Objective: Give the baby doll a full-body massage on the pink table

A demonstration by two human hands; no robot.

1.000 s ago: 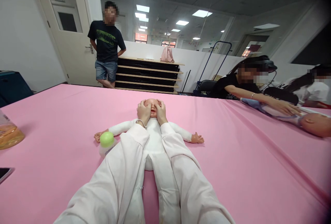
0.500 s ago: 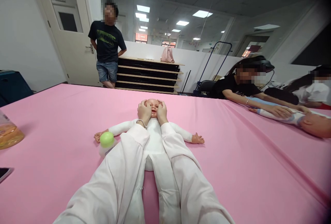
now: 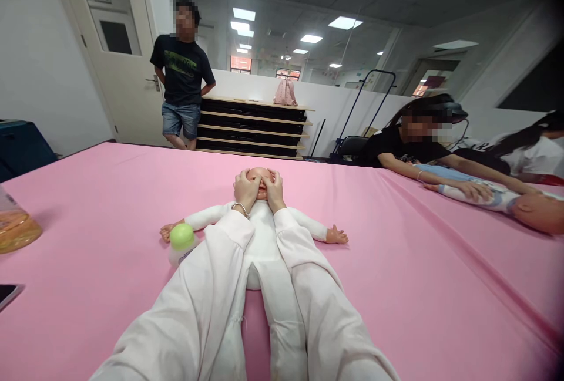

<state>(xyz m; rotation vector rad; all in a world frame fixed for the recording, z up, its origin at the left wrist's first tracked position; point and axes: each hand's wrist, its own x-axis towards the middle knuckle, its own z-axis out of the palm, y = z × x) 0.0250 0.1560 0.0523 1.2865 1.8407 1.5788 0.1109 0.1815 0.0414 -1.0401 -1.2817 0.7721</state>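
Note:
A baby doll with a white cloth body lies on its back, arms spread and legs toward me. My left hand curls round one side of the doll's head, its thumb resting on the face beside the nose. On the other side, my right hand cups the head in the same way, its thumb also against the face. Both thumbs hide part of the doll's cheeks and eyes. Close to my left forearm stands a small bottle with a green cap, near one of the doll's hands.
A pink sheet covers the table. At the left are a bottle of orange liquid and a phone. Another person's hands rest on a second doll at the right. Someone stands beyond the far edge.
My thumbs have slid inward over the doll's face, nearer the nose. At the right, the other person's hands have shifted on the second doll.

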